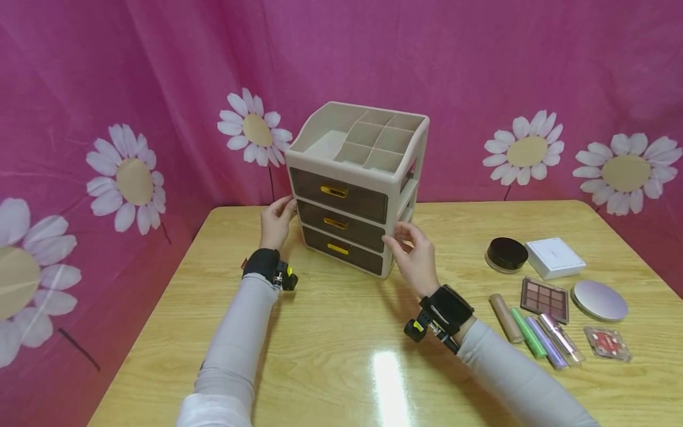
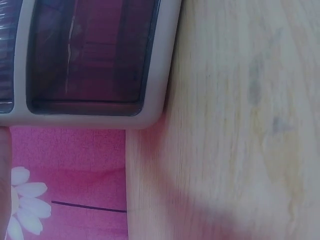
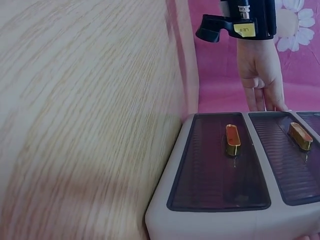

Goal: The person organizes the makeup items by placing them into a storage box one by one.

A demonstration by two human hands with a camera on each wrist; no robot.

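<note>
A cream makeup organizer (image 1: 341, 163) with three dark drawers stands on the wooden table, turned at an angle. Each drawer front carries a gold handle (image 3: 232, 140). Its top tray is divided into compartments, which hold nothing visible. My left hand (image 1: 275, 222) holds the organizer's left side at middle height; the right wrist view shows that hand (image 3: 262, 75) against the side, fingers pointing toward it. With the thumb at the front right edge and fingers bent against the side frame, my right hand (image 1: 416, 255) grips the other side. Some fingertips are hidden behind the organizer.
On the table's right lie a black round jar (image 1: 507, 254), a white box (image 1: 555, 257), an eyeshadow palette (image 1: 545, 299), a lilac round compact (image 1: 600, 300), a small red-patterned compact (image 1: 607, 343) and several tubes (image 1: 528, 332). A pink flowered curtain (image 1: 453, 53) hangs behind.
</note>
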